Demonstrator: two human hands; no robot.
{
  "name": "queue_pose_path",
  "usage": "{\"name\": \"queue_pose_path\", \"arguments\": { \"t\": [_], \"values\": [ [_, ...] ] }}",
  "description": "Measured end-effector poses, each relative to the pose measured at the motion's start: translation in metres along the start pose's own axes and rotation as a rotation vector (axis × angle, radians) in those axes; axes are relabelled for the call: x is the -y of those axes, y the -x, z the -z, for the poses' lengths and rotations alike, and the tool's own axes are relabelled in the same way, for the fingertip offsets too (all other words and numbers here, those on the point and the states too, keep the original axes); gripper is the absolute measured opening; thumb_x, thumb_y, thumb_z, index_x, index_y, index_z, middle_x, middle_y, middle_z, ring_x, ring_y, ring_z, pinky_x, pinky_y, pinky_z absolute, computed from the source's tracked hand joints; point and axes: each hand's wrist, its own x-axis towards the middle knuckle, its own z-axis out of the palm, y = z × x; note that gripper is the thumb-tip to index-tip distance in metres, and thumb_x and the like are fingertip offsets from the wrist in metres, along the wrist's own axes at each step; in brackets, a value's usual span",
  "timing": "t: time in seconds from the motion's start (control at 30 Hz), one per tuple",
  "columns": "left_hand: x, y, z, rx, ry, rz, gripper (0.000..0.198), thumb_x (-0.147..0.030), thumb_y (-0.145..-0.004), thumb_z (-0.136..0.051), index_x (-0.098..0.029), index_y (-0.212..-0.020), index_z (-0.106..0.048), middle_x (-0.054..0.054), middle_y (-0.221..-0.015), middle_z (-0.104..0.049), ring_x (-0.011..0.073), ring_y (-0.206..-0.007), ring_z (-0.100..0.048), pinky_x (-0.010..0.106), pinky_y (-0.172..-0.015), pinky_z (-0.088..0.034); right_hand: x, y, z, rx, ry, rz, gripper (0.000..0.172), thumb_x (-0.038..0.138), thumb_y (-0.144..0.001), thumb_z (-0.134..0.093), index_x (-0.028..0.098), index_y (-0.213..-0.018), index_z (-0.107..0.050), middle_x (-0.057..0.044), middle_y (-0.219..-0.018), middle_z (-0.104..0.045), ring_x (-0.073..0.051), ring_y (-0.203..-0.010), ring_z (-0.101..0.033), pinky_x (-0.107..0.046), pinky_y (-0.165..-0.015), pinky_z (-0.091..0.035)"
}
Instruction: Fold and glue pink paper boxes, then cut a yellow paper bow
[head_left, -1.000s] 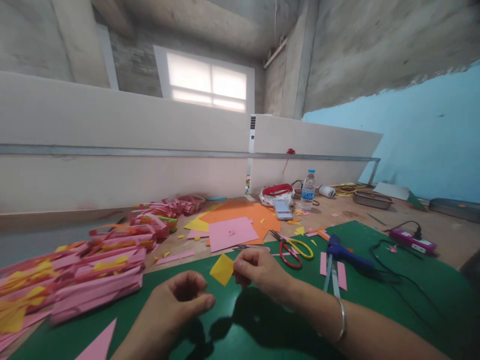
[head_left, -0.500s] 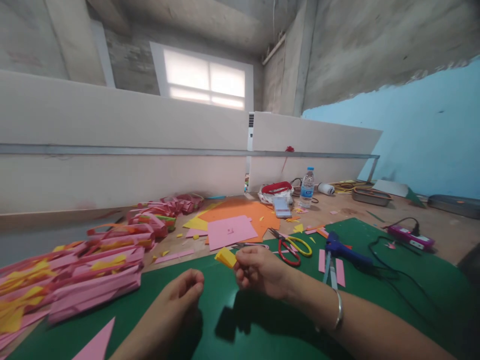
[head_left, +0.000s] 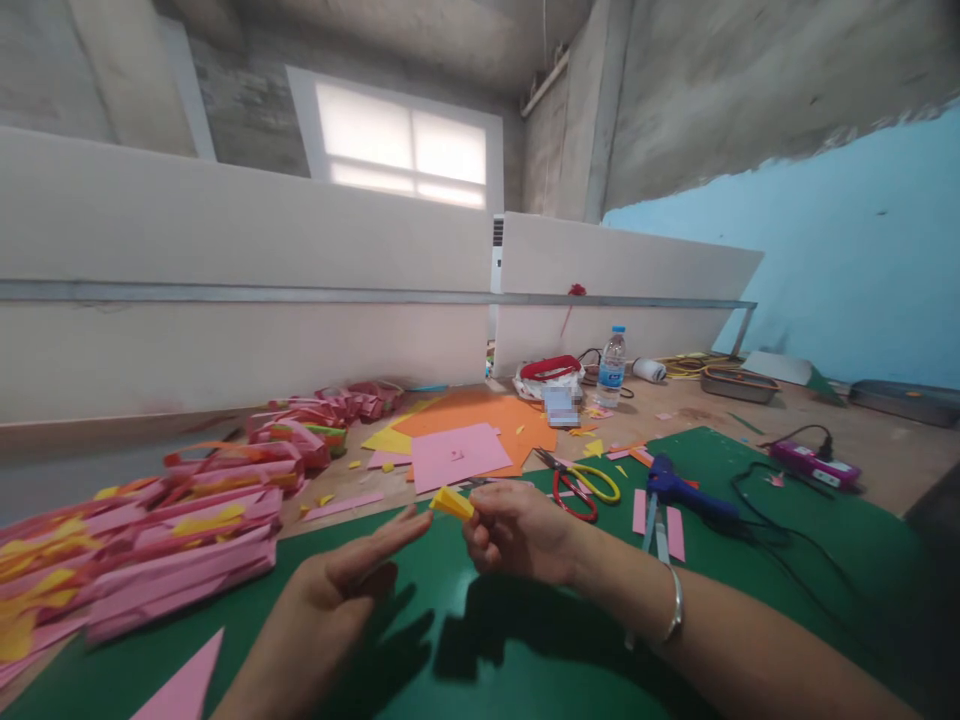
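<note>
Pinched between the thumb and fingers of my right hand [head_left: 517, 530] is a small folded piece of yellow paper [head_left: 453, 502], held above the green mat [head_left: 465, 690]. My left hand [head_left: 345, 590] is open, its fingers stretched toward the yellow paper. The fingertips come right up to its left end; whether they touch it I cannot tell. Behind my right hand lie scissors [head_left: 586, 484] with one red and one yellow handle. A pink sheet [head_left: 459, 458] rests on orange paper [head_left: 525, 425] beyond my hands.
Pink and yellow folded paper pieces [head_left: 202, 545] are heaped at the left. On the right lie a blue glue gun [head_left: 686, 490], pink strips [head_left: 676, 533] and a purple power adapter [head_left: 814, 466] with black cables. A water bottle [head_left: 612, 370] stands at the back.
My left hand has opened from a loose curl and reached up and right to the yellow paper. My right hand still holds the paper, nearly in place. The view has shifted slightly.
</note>
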Motion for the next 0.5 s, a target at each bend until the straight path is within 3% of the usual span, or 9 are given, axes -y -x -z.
{"name": "queue_pose_path", "arguments": {
  "t": [0.1,0.2,0.3,0.37,0.43,0.5],
  "values": [
    [-0.005,-0.002,0.002,0.020,-0.170,-0.089,0.033,-0.040,-0.062,-0.069,-0.034,-0.095,-0.071,0.000,-0.127,-0.059,0.0319,-0.125,-0.043,0.049,-0.109,-0.023,0.001,0.000,-0.001,0.021,-0.011,-0.009,0.023,0.028,-0.068,-0.069,0.014,-0.070,-0.050,0.004,-0.057,-0.053,-0.005,-0.050,-0.047,-0.017,-0.050,-0.031],
    [-0.008,-0.004,-0.001,0.086,-0.069,-0.050,0.060,-0.039,-0.055,-0.077,-0.035,-0.113,-0.062,0.002,-0.134,-0.053,0.0320,-0.126,-0.042,0.047,-0.103,-0.035,-0.002,0.001,-0.004,0.064,0.008,-0.040,0.022,0.027,-0.069,-0.068,0.012,-0.067,-0.053,0.001,-0.053,-0.054,-0.006,-0.047,-0.047,-0.018,-0.048,-0.031],
    [-0.006,-0.004,-0.009,0.107,0.221,0.039,0.042,-0.036,-0.059,-0.075,-0.029,-0.099,-0.070,0.005,-0.129,-0.057,0.0316,-0.121,-0.048,0.038,-0.094,-0.046,-0.009,0.001,-0.009,0.107,0.069,-0.089,0.021,0.026,-0.066,-0.070,0.011,-0.069,-0.056,0.000,-0.050,-0.055,-0.007,-0.045,-0.049,-0.018,-0.046,-0.032],
    [-0.004,-0.002,-0.014,0.086,0.367,0.143,0.032,-0.033,-0.055,-0.077,-0.025,-0.085,-0.075,0.007,-0.113,-0.068,0.0316,-0.107,-0.058,0.036,-0.086,-0.051,-0.013,0.001,-0.012,0.125,0.109,-0.110,0.023,0.026,-0.063,-0.072,0.011,-0.068,-0.057,0.001,-0.049,-0.055,-0.008,-0.045,-0.050,-0.019,-0.046,-0.034],
    [-0.004,0.000,-0.018,0.102,0.473,0.232,0.042,-0.024,-0.046,-0.081,-0.026,-0.086,-0.074,0.007,-0.098,-0.073,0.0297,-0.091,-0.066,0.034,-0.075,-0.054,-0.017,0.000,-0.014,0.156,0.119,-0.121,0.024,0.028,-0.060,-0.073,0.012,-0.065,-0.055,0.002,-0.047,-0.053,-0.008,-0.044,-0.050,-0.019,-0.045,-0.035],
    [-0.004,0.002,-0.022,0.148,0.499,0.274,0.047,-0.019,-0.041,-0.082,-0.027,-0.087,-0.074,0.007,-0.101,-0.072,0.0277,-0.081,-0.067,0.032,-0.067,-0.054,-0.017,0.001,-0.015,0.198,0.136,-0.140,0.024,0.028,-0.058,-0.072,0.012,-0.067,-0.056,0.004,-0.046,-0.050,-0.008,-0.042,-0.048,-0.019,-0.043,-0.035]
  ]
}}
